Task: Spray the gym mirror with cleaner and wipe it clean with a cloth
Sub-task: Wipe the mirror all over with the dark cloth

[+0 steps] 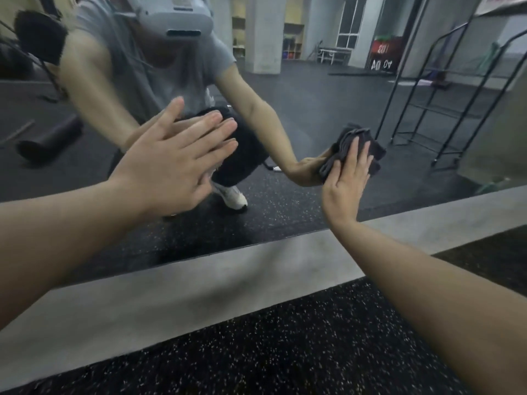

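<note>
Mirror [328,104]: large wall mirror, its bottom edge slanting up to the right above a grey ledge [256,269].
Left hand [176,163]: flat against the glass, fingers straight and together, pointing up and to the right, holding nothing.
Right hand [346,181]: fingers straight, pointing upward, pressing the cloth onto the glass.
Cloth [353,146]: dark grey, bunched, low on the mirror, right of centre; partly covered by the fingers.
Writing: a reflected dark sign [383,57] shows reversed characters, not readable.
Floor [285,352]: black speckled rubber.
Hard to make out: spray cleaner not visible; reflections are blurred.
</note>
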`<control>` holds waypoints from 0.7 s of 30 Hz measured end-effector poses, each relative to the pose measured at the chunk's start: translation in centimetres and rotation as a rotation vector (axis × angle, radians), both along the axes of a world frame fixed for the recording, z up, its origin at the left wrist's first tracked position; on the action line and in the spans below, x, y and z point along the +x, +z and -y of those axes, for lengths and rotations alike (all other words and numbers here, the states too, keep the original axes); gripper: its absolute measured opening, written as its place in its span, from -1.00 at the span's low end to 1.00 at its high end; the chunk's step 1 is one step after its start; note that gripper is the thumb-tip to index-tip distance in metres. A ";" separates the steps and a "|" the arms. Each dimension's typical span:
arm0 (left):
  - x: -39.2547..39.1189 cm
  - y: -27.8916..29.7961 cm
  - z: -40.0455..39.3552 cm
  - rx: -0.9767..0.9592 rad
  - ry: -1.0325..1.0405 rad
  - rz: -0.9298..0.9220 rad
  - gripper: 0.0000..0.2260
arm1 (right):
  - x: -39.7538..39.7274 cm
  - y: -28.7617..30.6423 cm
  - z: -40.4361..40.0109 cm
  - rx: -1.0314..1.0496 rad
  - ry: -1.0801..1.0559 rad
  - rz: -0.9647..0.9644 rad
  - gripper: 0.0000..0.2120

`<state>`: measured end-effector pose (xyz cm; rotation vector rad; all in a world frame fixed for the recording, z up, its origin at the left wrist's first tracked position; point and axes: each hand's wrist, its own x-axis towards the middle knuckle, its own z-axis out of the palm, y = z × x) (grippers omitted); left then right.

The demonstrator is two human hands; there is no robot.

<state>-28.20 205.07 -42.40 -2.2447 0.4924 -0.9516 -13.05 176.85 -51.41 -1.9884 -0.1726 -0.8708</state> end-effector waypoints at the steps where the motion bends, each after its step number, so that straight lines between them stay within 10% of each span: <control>1: 0.1 0.0 0.0 0.010 -0.001 -0.005 -0.48 | 0.1 -0.1 -0.7 0.047 -0.004 0.012 -0.45; 15: -1.3 1.0 -0.3 0.132 0.124 -0.106 -0.38 | -1.8 -1.7 -7.6 -0.678 0.138 0.731 -0.53; 21: -1.5 0.1 0.7 0.083 0.177 -0.045 -0.38 | 3.4 -1.7 0.6 -0.477 0.008 0.576 -0.55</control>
